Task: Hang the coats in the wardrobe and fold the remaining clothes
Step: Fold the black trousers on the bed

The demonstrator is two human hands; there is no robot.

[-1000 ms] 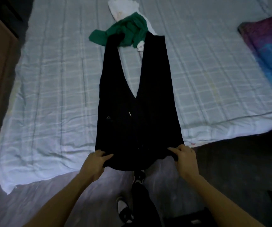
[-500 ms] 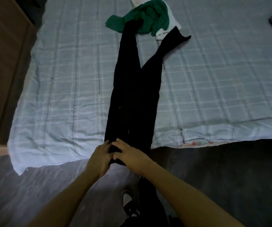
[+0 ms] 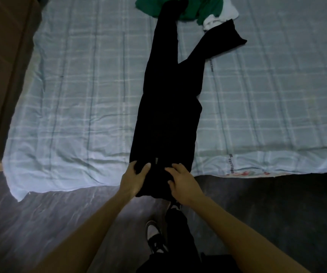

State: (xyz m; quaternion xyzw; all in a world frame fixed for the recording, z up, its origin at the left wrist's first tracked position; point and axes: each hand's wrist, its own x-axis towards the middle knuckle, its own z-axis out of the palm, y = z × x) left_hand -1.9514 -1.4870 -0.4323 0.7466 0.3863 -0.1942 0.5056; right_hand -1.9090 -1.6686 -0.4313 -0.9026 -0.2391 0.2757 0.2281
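Observation:
A pair of black trousers lies lengthwise on the bed, folded in half along its length, legs pointing away and splitting apart at the far end. Its waist hangs over the bed's near edge. My left hand grips the waist's left side, thumb on top. My right hand holds the waist's right side with curled fingers. A green garment and a white one lie crumpled at the far end, partly under the left trouser leg.
The bed carries a pale blue checked sheet whose corner hangs down at the lower left. A brown wooden cabinet stands along the left. Grey floor and my shoes are below.
A second ago the trousers were spread wide, with my hands far apart at the waist. My hands came together and folded one half over the other; they now sit slightly apart on the waist.

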